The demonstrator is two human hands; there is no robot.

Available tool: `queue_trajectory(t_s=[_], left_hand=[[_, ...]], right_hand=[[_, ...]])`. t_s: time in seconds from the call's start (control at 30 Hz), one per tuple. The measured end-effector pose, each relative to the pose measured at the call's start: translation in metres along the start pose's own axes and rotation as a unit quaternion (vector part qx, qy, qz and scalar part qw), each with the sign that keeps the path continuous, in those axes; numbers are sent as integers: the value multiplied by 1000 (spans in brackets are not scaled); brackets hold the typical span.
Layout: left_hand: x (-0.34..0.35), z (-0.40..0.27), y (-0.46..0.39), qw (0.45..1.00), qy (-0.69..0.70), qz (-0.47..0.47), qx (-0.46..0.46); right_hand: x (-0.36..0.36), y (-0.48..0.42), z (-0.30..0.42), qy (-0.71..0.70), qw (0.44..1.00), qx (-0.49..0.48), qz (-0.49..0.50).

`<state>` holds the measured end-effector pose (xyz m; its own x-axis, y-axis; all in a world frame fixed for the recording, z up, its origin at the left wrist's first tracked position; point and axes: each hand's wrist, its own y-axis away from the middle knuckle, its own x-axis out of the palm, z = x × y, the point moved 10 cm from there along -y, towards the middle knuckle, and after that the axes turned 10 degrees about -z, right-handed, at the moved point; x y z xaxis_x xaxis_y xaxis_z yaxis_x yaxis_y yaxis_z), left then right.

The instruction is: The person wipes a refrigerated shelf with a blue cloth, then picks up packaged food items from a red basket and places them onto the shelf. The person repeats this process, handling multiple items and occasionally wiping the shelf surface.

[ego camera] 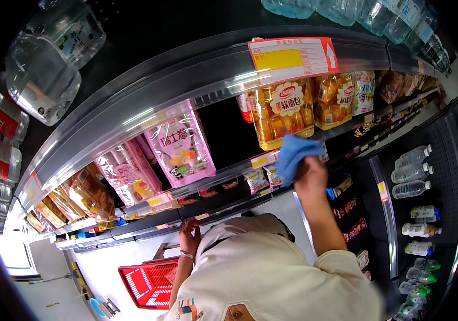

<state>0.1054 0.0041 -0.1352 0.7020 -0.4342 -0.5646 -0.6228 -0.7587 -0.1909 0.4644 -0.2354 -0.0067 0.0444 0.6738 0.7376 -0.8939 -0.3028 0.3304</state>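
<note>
A folded blue cloth (295,158) is in my right hand (311,174), which is slightly blurred. The cloth is at the front edge of a shelf, just below a clear bag of packaged soft bread (285,112) and beside a price label (265,158). Small snack packets (256,180) lie on the shelf underneath, close to the cloth. My left hand (190,236), with a bangle at the wrist, hangs low beside my waist near a lower shelf edge. Its fingers look bent, and whether they touch anything is unclear.
Pink cake-roll bags (180,150) and brown bread bags (88,194) stand along the shelf. A large price sign (293,58) hangs from the upper shelf edge. Water jugs (42,78) sit above left. A red shopping basket (148,281) is behind me; bottles (411,188) line the right shelves.
</note>
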Motion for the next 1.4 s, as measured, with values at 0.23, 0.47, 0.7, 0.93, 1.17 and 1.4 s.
queue_trajectory(t_s=[0.23, 0.47, 0.7, 0.93, 1.17, 1.4], left_hand=[[9, -2, -7, 998, -41, 45, 3], [7, -14, -6, 996, -68, 50, -5], [-8, 11, 25, 996, 13, -27, -83], [-19, 10, 33, 994, 3, -51, -98], [-27, 22, 46, 988, 47, -81, -126], [-90, 92, 128, 937, -237, -147, -209]], right_hand=[[-11, 18, 6, 275, 905, -323, 6], [34, 34, -85, 573, 614, -517, 166], [63, 53, -123, 554, 596, -525, 249], [91, 83, -179, 521, 562, -530, 364], [101, 100, -213, 522, 533, -524, 411], [75, 103, -193, 426, 715, -335, 441]])
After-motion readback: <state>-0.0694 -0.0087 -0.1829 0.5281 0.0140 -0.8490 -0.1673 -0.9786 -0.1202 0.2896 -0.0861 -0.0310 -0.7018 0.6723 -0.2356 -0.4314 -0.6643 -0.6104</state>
